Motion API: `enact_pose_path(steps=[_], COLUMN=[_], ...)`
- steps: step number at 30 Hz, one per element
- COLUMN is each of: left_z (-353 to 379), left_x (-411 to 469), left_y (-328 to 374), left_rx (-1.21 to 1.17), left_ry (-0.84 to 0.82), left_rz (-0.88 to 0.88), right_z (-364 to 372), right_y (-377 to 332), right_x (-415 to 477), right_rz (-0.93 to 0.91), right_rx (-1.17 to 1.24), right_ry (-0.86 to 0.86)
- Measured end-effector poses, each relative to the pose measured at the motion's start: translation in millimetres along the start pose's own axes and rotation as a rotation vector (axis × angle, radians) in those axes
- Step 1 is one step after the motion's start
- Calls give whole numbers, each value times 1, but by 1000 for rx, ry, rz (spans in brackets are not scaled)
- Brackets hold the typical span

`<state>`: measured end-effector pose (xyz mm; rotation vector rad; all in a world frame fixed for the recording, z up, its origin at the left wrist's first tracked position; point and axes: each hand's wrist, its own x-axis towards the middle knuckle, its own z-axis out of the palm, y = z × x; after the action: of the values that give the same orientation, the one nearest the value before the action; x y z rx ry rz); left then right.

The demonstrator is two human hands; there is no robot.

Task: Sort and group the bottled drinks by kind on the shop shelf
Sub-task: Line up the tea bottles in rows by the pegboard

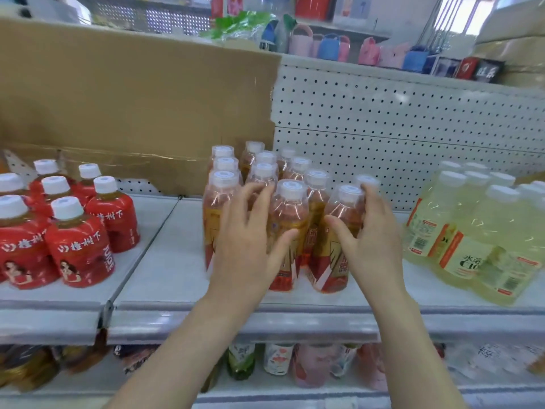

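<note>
Both hands are on the amber tea bottles [265,169] in the middle of the shelf [171,261]. My right hand [368,243] wraps the front right bottle [327,270], with the thumb across its front and the fingers up its far side. My left hand [247,246] is spread flat, fingers straight, and leans on the front middle bottle [287,208] and those behind it.

I judge the step to be closing this kind into one tight block. The next move calls for an even squeeze and a low push, because these tall bottles could tip.

Bare shelf lies on each side: the red juice bottles [76,246] stand well apart on the left, and the pale yellow drink bottles [472,231] are near on the right. Behind stand the cardboard sheet [132,98] and the pegboard [398,128]. The front lip [265,314] is near the front bottles, so I should not pull forward.
</note>
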<state>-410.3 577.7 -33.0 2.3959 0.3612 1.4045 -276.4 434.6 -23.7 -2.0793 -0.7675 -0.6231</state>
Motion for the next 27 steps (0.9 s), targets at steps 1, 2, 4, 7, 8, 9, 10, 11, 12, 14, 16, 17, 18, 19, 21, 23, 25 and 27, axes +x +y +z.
enact_pose_path(steps=[1, 2, 4, 7, 8, 9, 10, 11, 12, 14, 16, 17, 18, 19, 21, 23, 25, 27], left_z=[8, 15, 26, 29, 27, 23, 19, 14, 8, -8, -27, -36, -46, -56, -72, -84, -91, -95], left_x=[1, 1, -1, -4, -6, -8, -12, -17, -22, -30, -32, -32, -31, -29, -27, -27, -30, -33], left_y=[8, 15, 24, 29, 31, 32, 33, 34, 33, 31, 24, 20, 15, 10, 0, -9, -16, -22], left_rx=[36, 35, -8, -23, -41, -62, -84, -105, -129, -210, -274, -285, -290, -289, -269, -252, -247, -246], left_ry=[-45, -80, -102, -64, -42, -24, -8, 10, 35, 102, 174, 195, 208, 217, 230, 226, 217, 206], left_rz=[-26, -73, -158, -200, -199, -203, -216, -241, -274, -351, -391, -404, -419, -434, -446, -444, -443, -444], right_z=[0, -1, -3, -7, -7, -8, -8, -8, -6, 2, 15, 22, 29, 34, 39, 44, 52, 59], right_y=[5, 11, 23, 38, 41, 43, 42, 40, 35, 19, 1, -5, -10, -12, -17, -19, -19, -18], right_x=[3, 7, 16, 28, 32, 35, 37, 37, 36, 33, 33, 34, 35, 36, 37, 38, 40, 44], right_rz=[-3, 2, 15, 17, 18, 25, 30, 12, -44, -210, -297, -302, -293, -274, -228, -192, -156, -101], right_rx=[8, 18, 24, 21, 23, 19, -3, -53, -117, -177, -174, -191, -227, -267, -306, -356, -432, -483], right_ry=[-3, -7, -16, -37, -46, -50, -40, -1, 58, 129, 8, -96, -186, -237, -217, -128, -57, -25])
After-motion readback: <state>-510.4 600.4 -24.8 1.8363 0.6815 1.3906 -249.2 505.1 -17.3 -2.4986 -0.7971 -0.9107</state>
